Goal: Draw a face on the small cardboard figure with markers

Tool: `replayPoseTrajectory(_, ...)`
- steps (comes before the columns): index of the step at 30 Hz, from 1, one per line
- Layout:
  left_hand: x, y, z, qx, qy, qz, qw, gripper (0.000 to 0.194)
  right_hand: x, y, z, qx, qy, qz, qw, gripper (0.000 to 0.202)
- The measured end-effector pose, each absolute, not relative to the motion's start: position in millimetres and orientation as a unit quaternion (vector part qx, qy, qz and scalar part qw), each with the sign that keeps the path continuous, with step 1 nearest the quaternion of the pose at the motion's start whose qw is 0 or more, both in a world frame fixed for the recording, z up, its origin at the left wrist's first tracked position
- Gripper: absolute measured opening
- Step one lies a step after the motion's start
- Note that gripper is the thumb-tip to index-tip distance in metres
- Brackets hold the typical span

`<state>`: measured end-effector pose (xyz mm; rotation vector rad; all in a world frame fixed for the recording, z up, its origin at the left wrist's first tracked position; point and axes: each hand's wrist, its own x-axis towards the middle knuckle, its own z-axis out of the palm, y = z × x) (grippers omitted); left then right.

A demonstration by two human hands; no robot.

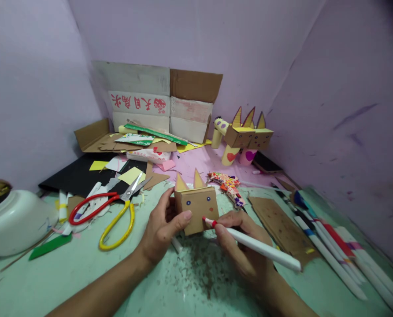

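Note:
A small cardboard box (pixel 199 204) with two pointed ears, two dark drawn eyes and a red cheek dot faces me. My left hand (pixel 165 224) grips it by its left side, thumb across the front, the other fingers behind. Between the fingers of my right hand (pixel 241 240) is a white marker (pixel 262 251) with a red tip. That tip is at the lower front of the box; whether it touches the cardboard I cannot tell. Scissors (pixel 117 198) with one red and one yellow handle lie spread to the left of my left hand.
Several markers (pixel 335 251) lie at the right beside a flat cardboard piece (pixel 279 224). Finished box-headed figures (pixel 246 136) stand at the back. An opened carton (pixel 143 97) leans on the wall. A white pot-like vessel (pixel 21 220) is at far left; paper scraps lie around.

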<state>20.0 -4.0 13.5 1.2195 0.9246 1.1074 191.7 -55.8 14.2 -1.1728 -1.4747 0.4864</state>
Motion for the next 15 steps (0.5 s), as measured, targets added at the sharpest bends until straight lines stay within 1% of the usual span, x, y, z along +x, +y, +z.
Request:
replayPoseTrajectory(5,19.0,-4.9,12.3,0.527,0.398,0.472,0.584,0.075,193.1,-54.4,14.5,-0.468,-0.642,0.195,0.575,0.007)
replayPoseTrajectory(10,19.2,-5.4,13.2,0.525,0.398,0.473,0.585,0.076,199.2,-51.7,14.8,-0.46,-0.699,0.142,0.528,0.003)
replayPoseTrajectory(15,20.2,-5.2,13.1,0.528,0.402,0.474,0.579,0.076,200.5,-51.2,14.8,-0.449,-0.703,0.127,0.537,0.003)
